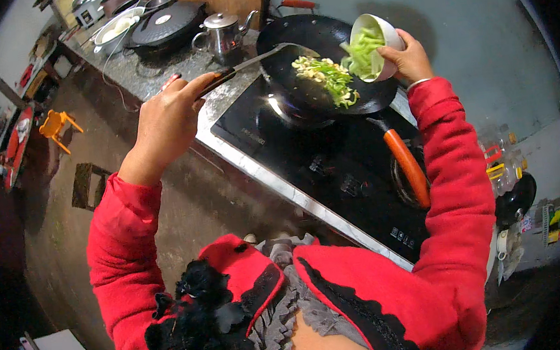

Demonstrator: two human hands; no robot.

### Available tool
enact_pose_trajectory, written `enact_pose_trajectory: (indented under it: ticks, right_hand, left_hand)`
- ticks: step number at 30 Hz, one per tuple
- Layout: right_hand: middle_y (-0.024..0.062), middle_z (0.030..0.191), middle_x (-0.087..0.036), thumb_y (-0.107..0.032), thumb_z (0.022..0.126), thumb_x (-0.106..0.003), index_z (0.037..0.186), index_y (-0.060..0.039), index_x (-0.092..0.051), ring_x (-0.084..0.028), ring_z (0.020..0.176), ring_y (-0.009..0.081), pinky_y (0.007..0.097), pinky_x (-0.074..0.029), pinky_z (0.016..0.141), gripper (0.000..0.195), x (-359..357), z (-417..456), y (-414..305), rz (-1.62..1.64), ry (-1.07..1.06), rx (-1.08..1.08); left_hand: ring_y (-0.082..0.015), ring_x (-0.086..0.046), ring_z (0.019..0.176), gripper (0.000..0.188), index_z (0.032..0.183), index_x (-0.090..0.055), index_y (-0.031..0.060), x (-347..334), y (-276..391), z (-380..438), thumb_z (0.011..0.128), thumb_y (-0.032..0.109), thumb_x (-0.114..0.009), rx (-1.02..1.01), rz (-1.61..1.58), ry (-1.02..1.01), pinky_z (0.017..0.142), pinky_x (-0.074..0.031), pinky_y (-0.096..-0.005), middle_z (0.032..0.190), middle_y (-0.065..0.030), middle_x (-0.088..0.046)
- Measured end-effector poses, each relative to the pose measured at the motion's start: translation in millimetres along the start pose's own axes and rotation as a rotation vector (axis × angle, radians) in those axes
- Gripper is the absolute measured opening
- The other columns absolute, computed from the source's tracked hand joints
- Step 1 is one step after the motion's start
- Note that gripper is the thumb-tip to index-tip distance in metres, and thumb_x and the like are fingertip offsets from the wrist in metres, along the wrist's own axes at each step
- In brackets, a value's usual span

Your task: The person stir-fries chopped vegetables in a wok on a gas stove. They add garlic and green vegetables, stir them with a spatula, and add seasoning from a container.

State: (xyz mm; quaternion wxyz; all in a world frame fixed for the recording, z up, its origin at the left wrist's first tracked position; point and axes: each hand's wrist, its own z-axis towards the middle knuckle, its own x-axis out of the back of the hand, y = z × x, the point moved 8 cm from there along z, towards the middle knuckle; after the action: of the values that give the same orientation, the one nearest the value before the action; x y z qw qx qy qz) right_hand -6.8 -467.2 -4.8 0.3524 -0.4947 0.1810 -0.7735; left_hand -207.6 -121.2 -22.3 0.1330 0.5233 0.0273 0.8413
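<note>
My left hand (169, 119) grips the dark handle of a metal spatula (261, 56), whose blade rests in a black wok (282, 83). In my right hand (411, 58) is a white bowl (390, 38), tipped on its side over the wok's right part. Pale green vegetable strips (368, 52) lie in the bowl and spill over its lip. Chopped green pepper strips with pale bits (329, 77) sit in the wok. The wok stands on a black induction cooktop (304, 163), its orange wooden handle (407, 167) pointing towards me.
Left of the wok, a steel kettle (223, 34) and a black lidded electric pan (167, 23) stand on the counter (154, 76). A bowl with white eggs (120, 29) is farther along. Plastic bottles (504, 172) are at the right; an orange stool (56, 126) stands on the floor.
</note>
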Motion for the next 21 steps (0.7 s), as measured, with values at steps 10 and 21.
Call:
enact_pose_trajectory:
  ticks: [10, 21]
  right_hand:
    - [0.0220, 0.107, -0.052, -0.034, 0.056, -0.077, 0.126, -0.0110, -0.045, -0.053, 0.094, 0.0393, 0.0437, -0.046, 0.080, 0.080, 15.5, 25.8, -48.4, -0.533, 0.223, 0.353]
    - [0.0234, 0.123, -0.024, -0.022, 0.065, -0.076, 0.127, -0.0006, -0.024, -0.034, 0.114, 0.0420, 0.0564, -0.051, 0.080, 0.084, 156.1, -88.4, 69.2, 1.048, 0.452, -0.481]
  left_hand:
    - [-0.0325, -0.058, 0.072, 0.046, 0.116, -0.055, 0.0196, 37.0, -2.8, -23.8, 0.075, 0.000, -0.052, -0.085, 0.075, -0.009, 0.060, -0.047, -0.0390, 0.082, -0.0109, -0.056]
    - [-0.0299, -0.056, 0.067, 0.036, 0.114, -0.059, 0.0188, 33.1, 54.2, 26.9, 0.080, 0.006, -0.054, -0.461, 0.133, -0.148, 0.060, -0.044, -0.0385, 0.075, -0.0123, -0.055]
